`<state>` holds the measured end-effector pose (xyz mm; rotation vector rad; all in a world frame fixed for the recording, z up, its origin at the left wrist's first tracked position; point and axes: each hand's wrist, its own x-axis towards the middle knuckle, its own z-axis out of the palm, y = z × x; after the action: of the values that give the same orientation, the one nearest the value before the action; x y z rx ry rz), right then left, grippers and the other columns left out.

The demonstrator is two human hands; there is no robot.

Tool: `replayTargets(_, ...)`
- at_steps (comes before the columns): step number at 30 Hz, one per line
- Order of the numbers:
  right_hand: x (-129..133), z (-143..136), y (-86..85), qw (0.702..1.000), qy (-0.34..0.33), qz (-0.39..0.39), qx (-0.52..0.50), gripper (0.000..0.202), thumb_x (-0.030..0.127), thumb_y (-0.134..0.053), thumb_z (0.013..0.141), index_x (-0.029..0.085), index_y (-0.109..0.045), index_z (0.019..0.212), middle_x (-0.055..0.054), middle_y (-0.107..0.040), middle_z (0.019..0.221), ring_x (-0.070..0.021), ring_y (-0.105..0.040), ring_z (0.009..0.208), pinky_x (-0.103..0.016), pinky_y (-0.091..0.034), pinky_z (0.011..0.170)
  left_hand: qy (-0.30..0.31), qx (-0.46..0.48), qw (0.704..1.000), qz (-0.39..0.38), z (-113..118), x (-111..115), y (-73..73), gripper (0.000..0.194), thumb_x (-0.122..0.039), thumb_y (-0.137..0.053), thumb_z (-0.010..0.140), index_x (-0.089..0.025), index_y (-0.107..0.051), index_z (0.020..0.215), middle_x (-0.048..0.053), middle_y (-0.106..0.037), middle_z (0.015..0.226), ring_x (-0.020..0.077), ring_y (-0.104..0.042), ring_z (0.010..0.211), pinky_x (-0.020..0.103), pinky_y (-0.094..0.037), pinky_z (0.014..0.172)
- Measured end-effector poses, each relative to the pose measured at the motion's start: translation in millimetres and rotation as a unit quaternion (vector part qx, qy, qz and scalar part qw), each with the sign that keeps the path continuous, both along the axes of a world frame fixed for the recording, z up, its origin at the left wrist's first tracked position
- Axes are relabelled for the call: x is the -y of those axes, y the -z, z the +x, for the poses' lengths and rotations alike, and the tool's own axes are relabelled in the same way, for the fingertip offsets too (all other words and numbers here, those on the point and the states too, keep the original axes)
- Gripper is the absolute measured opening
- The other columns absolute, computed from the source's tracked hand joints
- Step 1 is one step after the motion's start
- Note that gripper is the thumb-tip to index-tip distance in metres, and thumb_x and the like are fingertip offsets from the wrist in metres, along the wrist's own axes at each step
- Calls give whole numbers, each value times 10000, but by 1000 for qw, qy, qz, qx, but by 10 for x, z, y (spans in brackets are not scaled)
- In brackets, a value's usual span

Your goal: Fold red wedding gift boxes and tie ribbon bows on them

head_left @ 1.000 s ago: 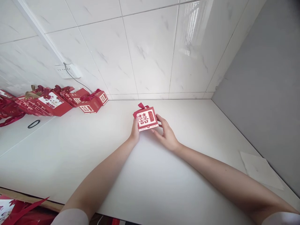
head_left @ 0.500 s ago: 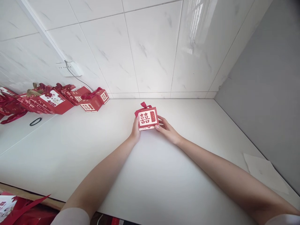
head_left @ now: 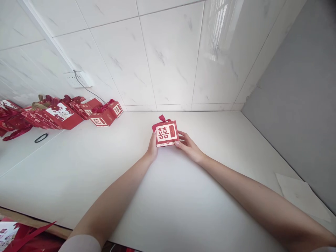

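A small red and white gift box (head_left: 167, 134) with a red ribbon bow on top is held between both hands over the white table (head_left: 162, 196). My left hand (head_left: 152, 146) grips its left side, with the thumb at the upper left edge and the other fingers mostly hidden. On the right side, my right hand (head_left: 189, 147) has its thumb at the lower right corner and its fingers behind the edge. The box's printed front faces me.
Similar red boxes (head_left: 102, 117) and a row of red gift bags (head_left: 64, 115) stand at the back left, by a wall socket (head_left: 78, 79) with a cable. A black band (head_left: 41, 138) lies nearby. A white sheet (head_left: 299, 194) is at the right; red bags (head_left: 28, 236) sit below the front edge.
The view has shifted very slightly, so the whole scene sits a little lower and to the right. Both hands keep the same hold on the box.
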<state>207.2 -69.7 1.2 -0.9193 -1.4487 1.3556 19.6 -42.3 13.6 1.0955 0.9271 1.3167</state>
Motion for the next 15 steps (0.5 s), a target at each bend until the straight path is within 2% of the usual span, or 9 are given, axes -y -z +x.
replayTargets(5,10,3,-8,1000,4,-12,-9,693,537,-656,847,313,-359,1431,-105,-489,1399,-243,-573,1183,-460,-486,1008,-1,-10,1000,3,3,-1,18,634,-698,-393,882,-191,-625,1182,84,-702,1177,280,-636,1122,413,-492,964)
replayTargets(8,-8,5,6,999,40,-11,-15,763,564,-668,814,305,-316,1441,-121,-462,1398,-254,-573,1170,-444,-531,944,-23,-33,999,17,9,4,40,614,-683,-431,880,-192,-597,1208,97,-687,1203,273,-636,1127,419,-496,971)
replayTargets(12,-57,29,19,982,167,84,13,945,564,-754,725,302,-232,1467,-123,-430,1391,-272,-492,1249,-431,-534,942,-18,-58,998,31,17,5,75,536,-579,-585,855,-209,-548,1240,114,-654,1244,261,-650,1093,435,-527,933)
replayTargets(15,-76,65,4,947,246,193,73,1041,549,-780,703,300,-158,1500,-135,-393,1407,-295,-428,1298,-463,-514,963,30,-84,996,24,15,11,86,565,-506,-659,829,-201,-515,1282,137,-644,1240,269,-641,1117,474,-494,982)
